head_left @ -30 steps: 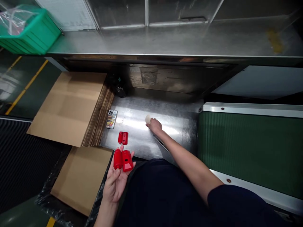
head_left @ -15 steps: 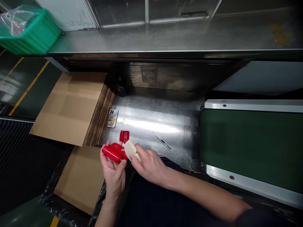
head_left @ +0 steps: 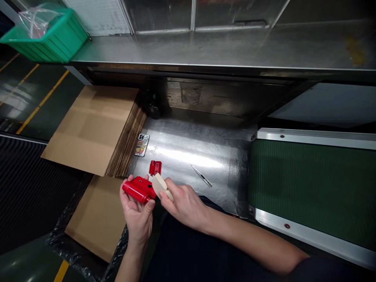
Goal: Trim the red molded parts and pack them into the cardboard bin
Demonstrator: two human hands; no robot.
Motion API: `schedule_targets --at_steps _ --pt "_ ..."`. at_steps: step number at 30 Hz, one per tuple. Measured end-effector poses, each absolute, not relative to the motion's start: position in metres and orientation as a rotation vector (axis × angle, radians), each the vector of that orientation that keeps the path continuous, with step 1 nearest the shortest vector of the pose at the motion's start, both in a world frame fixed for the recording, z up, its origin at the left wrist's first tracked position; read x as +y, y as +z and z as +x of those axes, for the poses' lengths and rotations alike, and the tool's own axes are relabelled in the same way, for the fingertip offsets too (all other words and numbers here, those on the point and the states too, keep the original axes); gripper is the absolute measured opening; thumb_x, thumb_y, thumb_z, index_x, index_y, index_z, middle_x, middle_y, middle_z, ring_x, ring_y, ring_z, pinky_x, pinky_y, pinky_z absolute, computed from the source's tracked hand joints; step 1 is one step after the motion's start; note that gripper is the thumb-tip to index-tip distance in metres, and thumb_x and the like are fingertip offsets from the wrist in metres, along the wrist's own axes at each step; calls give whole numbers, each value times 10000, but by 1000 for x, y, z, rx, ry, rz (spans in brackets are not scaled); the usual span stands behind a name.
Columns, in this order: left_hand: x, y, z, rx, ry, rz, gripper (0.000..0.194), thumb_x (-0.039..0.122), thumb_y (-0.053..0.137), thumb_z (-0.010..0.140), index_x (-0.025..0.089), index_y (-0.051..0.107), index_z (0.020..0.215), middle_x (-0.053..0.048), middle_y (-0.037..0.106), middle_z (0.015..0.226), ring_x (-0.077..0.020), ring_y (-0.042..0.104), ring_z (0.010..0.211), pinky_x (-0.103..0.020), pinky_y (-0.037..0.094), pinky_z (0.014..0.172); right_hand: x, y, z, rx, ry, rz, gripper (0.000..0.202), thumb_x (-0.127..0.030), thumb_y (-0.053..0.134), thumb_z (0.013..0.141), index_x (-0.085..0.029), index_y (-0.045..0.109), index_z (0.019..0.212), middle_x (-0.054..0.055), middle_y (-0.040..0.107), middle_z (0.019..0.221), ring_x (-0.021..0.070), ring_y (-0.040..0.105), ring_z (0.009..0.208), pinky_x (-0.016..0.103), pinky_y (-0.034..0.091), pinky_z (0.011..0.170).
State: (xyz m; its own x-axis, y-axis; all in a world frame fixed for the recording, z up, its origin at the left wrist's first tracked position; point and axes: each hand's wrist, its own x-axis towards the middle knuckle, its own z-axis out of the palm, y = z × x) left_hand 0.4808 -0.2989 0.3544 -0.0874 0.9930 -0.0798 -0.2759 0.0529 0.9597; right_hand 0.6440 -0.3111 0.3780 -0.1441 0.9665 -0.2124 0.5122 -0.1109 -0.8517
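By the near left edge of the counter (head_left: 182,133), the left hand (head_left: 135,218) has its grip around a red part (head_left: 138,189); the right hand (head_left: 184,203) has its grip closed on a pale block (head_left: 160,185) at the part's end. Open steel separates a slim tool (head_left: 201,176) from the green belt (head_left: 311,188) past the right edge; stacked cardboard (head_left: 92,127) borders the left.

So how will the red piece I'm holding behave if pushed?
The red piece is probably stiff, showing no sag in the left grip. Its shiny surface might slip, and its rounded side could let it rock.
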Motion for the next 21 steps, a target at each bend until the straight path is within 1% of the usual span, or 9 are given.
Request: schedule_targets --at_steps 2,5,7,12,15,17,19,20,21 --pt "-299 355 480 1103 1348 908 830 115 898 761 345 533 1470 -93 222 1716 -373 394 1492 -323 539 1073 -312 378 643 -1655 1177 -1630 159 -318 432 1018 -172 491 998 -20 467 677 112 317 535 277 178 563" --pt "-299 355 479 1097 1349 909 807 124 907 754 322 552 1451 -98 254 1706 -373 315 1532 -281 540 1062 -312 377 642 -1688 1173 -1589 159 -331 446 1008 -177 486 996 -29 431 664 113 279 537 281 162 560" --pt "-298 354 477 1091 1344 909 798 117 904 755 334 559 1441 -82 255 1707 -373 279 1547 -278 545 1056 -310 376 641 -1688 1174 -1618 151 -328 453 1002 -180 483 992 -32 415 656 112 254 532 283 156 559" --pt "-295 351 472 1099 1335 909 809 114 904 751 333 562 1450 -80 274 1699 -379 264 1552 -273 550 1050 -307 378 639 -1737 1156 -1631 155 -324 445 1006 -177 491 995 -24 441 675 116 291 531 283 173 553" --pt "-291 353 467 1109 1343 917 825 100 903 744 343 565 1456 -80 273 1700 -378 297 1539 -285 551 1053 -307 382 632 -1803 1110 -1624 183 -336 435 1016 -171 516 1014 -16 474 671 129 340 527 289 195 542" --pt "-288 358 464 1104 1356 920 804 123 908 744 342 582 1445 -84 255 1707 -389 388 1493 -313 578 1024 -297 375 631 -1878 1110 -1587 230 -357 412 1036 -169 536 1083 -4 540 700 143 409 528 293 221 529" --pt "-287 365 461 1078 1348 922 800 178 921 741 336 584 1450 -94 220 1716 -422 485 1416 -399 609 993 -275 354 637 -1885 1124 -1722 307 -361 354 1066 -161 531 1219 21 628 778 160 496 552 294 267 521" --pt "-287 368 459 1055 1328 915 801 218 921 749 326 576 1464 -101 203 1720 -441 510 1386 -446 615 984 -260 338 644 -1848 1121 -1889 352 -353 310 1081 -150 515 1283 48 666 835 173 543 581 296 297 526" --pt "-288 372 457 1029 1298 899 795 260 911 765 305 567 1480 -111 191 1722 -458 519 1370 -482 614 983 -243 319 652 -1792 1155 -2053 377 -348 299 1088 -138 504 1325 77 697 924 183 605 661 292 349 561"
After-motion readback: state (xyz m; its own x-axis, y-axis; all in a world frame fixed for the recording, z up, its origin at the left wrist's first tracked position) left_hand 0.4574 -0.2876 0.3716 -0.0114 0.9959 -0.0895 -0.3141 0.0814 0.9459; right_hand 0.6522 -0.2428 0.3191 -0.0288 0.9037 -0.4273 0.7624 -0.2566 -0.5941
